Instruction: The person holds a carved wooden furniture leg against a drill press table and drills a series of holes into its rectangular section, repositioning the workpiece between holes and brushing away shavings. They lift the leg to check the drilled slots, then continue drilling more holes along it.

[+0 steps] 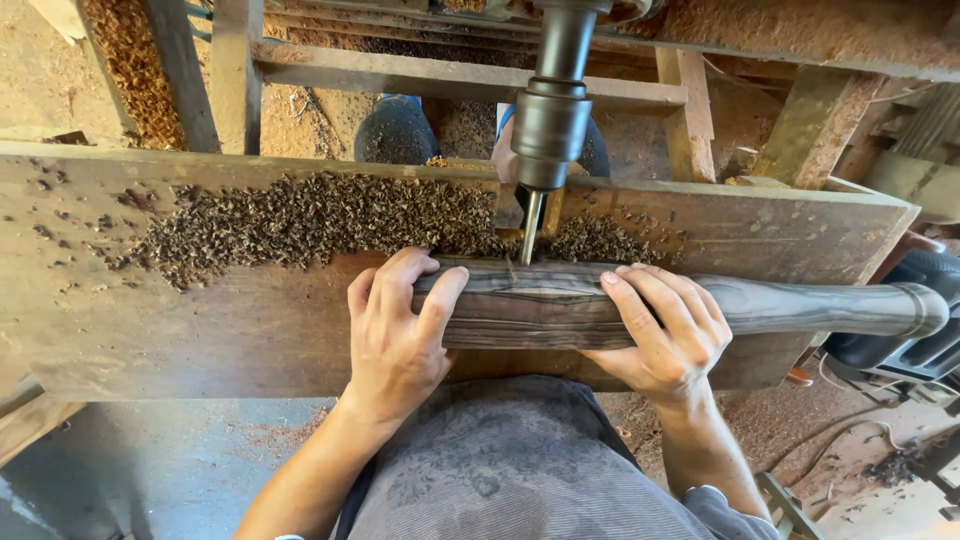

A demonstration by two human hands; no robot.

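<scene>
Grey tee, bare forearms, no gloves/rings.

Both forearms reach forward, left hand [398, 335] and right hand [668, 335] palm-down with fingers curled.

One camera sits on my head, looking steeply down past my chest and forearms. It is close over the bench [200, 330], which crosses the frame from side to side; floor shows below and the drill [552, 110] enters from the top.
</scene>
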